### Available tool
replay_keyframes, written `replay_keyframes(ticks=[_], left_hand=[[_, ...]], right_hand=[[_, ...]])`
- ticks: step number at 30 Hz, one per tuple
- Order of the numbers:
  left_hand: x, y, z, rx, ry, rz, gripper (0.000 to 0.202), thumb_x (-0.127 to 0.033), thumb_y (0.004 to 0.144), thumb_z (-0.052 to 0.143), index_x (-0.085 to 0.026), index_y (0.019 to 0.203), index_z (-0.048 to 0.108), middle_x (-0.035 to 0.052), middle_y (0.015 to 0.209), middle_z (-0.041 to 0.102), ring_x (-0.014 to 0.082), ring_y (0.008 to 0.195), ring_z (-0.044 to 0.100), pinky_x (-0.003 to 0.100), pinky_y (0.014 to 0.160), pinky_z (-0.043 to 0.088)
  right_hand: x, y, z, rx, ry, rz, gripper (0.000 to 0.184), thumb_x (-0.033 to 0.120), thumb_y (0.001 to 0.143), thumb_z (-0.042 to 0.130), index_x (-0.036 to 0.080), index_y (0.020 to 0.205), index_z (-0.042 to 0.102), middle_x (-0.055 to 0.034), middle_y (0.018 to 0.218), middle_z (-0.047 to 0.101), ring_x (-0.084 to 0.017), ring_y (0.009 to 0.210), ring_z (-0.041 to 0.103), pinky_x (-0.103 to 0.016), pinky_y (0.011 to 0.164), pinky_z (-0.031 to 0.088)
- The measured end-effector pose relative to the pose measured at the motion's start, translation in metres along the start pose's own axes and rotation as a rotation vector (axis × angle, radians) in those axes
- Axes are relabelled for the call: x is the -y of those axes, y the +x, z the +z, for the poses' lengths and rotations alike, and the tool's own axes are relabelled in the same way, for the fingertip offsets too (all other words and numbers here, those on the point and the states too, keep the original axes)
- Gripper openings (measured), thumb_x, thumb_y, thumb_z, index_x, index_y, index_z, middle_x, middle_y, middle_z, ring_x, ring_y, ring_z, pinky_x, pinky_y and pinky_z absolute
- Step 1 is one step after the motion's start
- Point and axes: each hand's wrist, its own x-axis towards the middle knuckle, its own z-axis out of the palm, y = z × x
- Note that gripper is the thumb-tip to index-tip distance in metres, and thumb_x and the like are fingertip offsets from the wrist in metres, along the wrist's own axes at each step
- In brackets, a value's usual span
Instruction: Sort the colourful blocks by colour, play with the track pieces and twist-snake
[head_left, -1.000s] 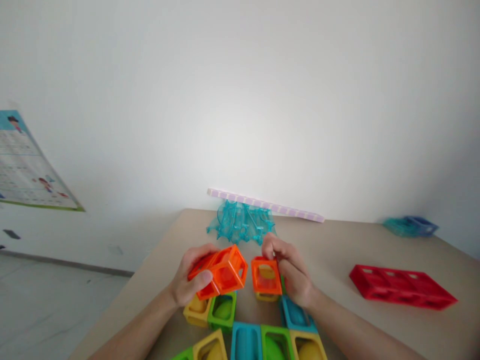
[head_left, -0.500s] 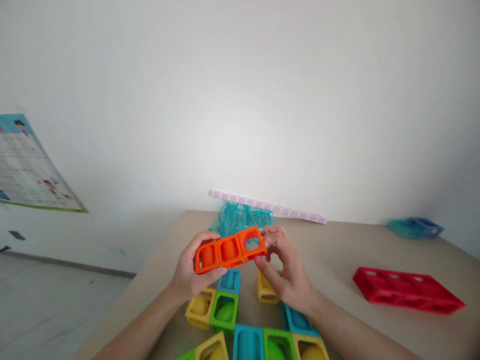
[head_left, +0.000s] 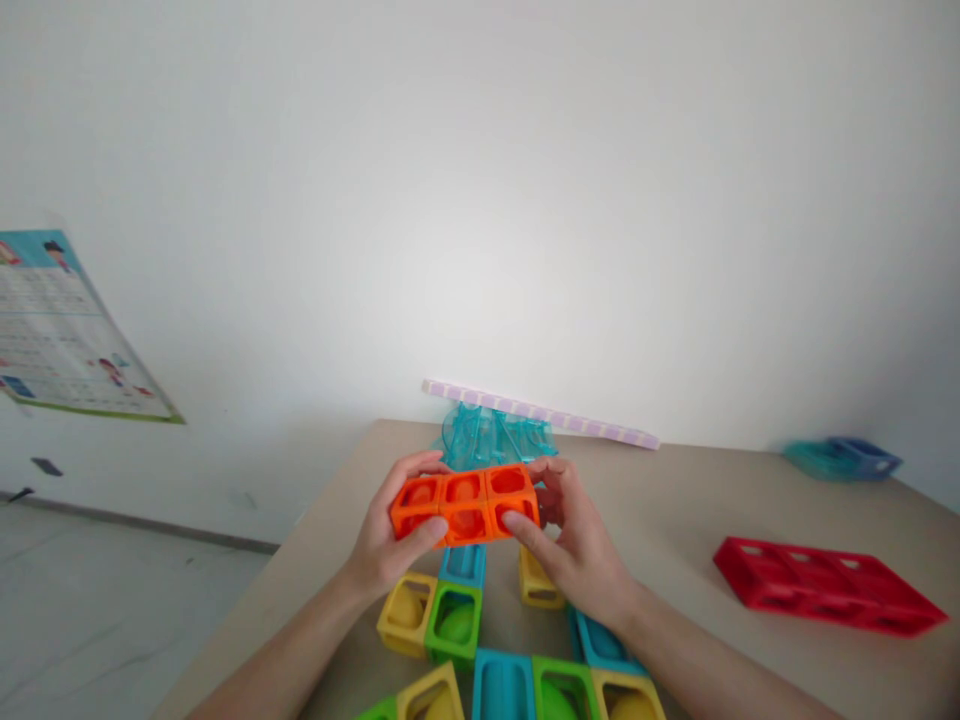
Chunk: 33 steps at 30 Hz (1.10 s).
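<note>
While a printed poster point(head_left: 90, 335) hangs on the pale wall point(head_left: 480, 200) at far left, with a strip of marbled floor point(head_left: 112, 590) below, the beige table point(head_left: 330, 520) takes up the middle and right. The left hand point(head_left: 381, 540) grasps the left end of an orange row point(head_left: 465, 505) of three joined open-sided cubes, its thumb across the near face and its fingers around the back. Below that hand, a yellow cube point(head_left: 407, 612) sits against a green cube point(head_left: 455, 622), with a blue cube point(head_left: 463, 564) behind the green one. The orange row is held above the table between both hands, in front of clear teal pieces point(head_left: 495, 438) and a lilac checked strip point(head_left: 540, 412) by the wall. Nearer the bottom edge lie a blue block point(head_left: 504, 688) and a green block point(head_left: 562, 692). Another yellow cube point(head_left: 537, 582) stands just beside the right hand point(head_left: 585, 560), which grips the row's right end, thumb on the near face; whether every curled finger touches cannot be told. Farther right lies a red three-cell block point(head_left: 829, 588), with a dark blue piece point(head_left: 866, 458) at the back.
</note>
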Motion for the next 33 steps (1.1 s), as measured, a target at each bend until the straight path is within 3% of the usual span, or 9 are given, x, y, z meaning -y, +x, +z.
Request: replay_keyframes(ticks=[3,5,8,13,19,24,28,33], left_hand=[[-0.001,-0.001,0.003,0.010,-0.022,0.018,0.072,-0.029,0.071,0.078,-0.024,0.133,0.042,0.0081,0.121,0.059,0.0247,0.110,0.060,0.034,0.093,0.050],[-0.001,-0.002,0.004,-0.017,0.008,0.017,0.074,-0.026,0.069,0.079,-0.025,0.133,0.041,0.0070,0.119,0.059,0.0233,0.107,0.061,0.034,0.091,0.051],[0.000,-0.001,0.004,-0.019,0.072,0.041,0.066,-0.024,0.071,0.079,-0.024,0.127,0.045,0.0069,0.116,0.059,0.0227,0.104,0.062,0.035,0.090,0.052],[-0.002,0.003,0.000,0.090,0.201,0.250,0.043,-0.023,0.074,0.075,-0.021,0.113,0.057,0.0105,0.115,0.059,0.0272,0.107,0.060,0.041,0.091,0.050],[-0.004,0.004,-0.002,0.105,0.303,0.390,0.045,-0.020,0.074,0.075,-0.023,0.115,0.057,0.0110,0.114,0.060,0.0262,0.104,0.061,0.042,0.090,0.050],[-0.001,0.004,-0.004,0.099,0.342,0.444,0.045,-0.019,0.076,0.072,-0.025,0.119,0.057,0.0119,0.118,0.058,0.0279,0.108,0.058,0.045,0.092,0.049],[0.000,0.005,-0.004,0.068,0.330,0.439,0.043,-0.018,0.077,0.071,-0.025,0.117,0.059,0.0114,0.116,0.058,0.0281,0.107,0.059,0.044,0.091,0.050],[0.000,0.003,-0.005,-0.042,0.297,0.371,0.046,-0.021,0.072,0.076,-0.025,0.113,0.058,0.0094,0.115,0.059,0.0271,0.105,0.061,0.041,0.090,0.050]], right_hand=[[-0.001,0.000,-0.001,-0.002,-0.051,-0.022,0.048,0.035,0.092,0.058,0.027,0.133,0.034,-0.0090,0.115,0.058,-0.019,0.086,0.064,-0.032,0.069,0.058],[-0.002,0.000,-0.002,-0.002,-0.113,-0.073,0.053,0.032,0.092,0.059,0.027,0.138,0.034,-0.0105,0.120,0.056,-0.021,0.095,0.063,-0.035,0.075,0.057],[-0.001,0.001,-0.005,0.015,-0.151,-0.152,0.046,0.025,0.090,0.059,0.028,0.133,0.041,-0.0097,0.121,0.054,-0.022,0.101,0.060,-0.038,0.082,0.056],[0.003,0.002,-0.005,0.063,-0.144,-0.187,0.038,0.014,0.087,0.058,0.026,0.120,0.044,-0.0091,0.118,0.054,-0.023,0.108,0.057,-0.040,0.091,0.052],[0.007,0.001,-0.005,0.089,-0.190,-0.233,0.044,0.008,0.081,0.057,0.026,0.119,0.042,-0.0104,0.125,0.052,-0.025,0.116,0.054,-0.042,0.095,0.049],[0.010,0.003,-0.007,0.119,-0.277,-0.315,0.048,0.014,0.083,0.062,0.025,0.127,0.045,-0.0113,0.127,0.053,-0.027,0.122,0.049,-0.044,0.103,0.043],[0.008,0.003,-0.007,0.097,-0.310,-0.267,0.043,0.025,0.085,0.067,0.026,0.123,0.049,-0.0091,0.122,0.059,-0.025,0.112,0.057,-0.040,0.095,0.049],[0.005,0.001,-0.005,0.058,-0.322,-0.098,0.042,0.037,0.086,0.068,0.026,0.121,0.048,-0.0047,0.099,0.067,-0.019,0.075,0.065,-0.030,0.066,0.056]])
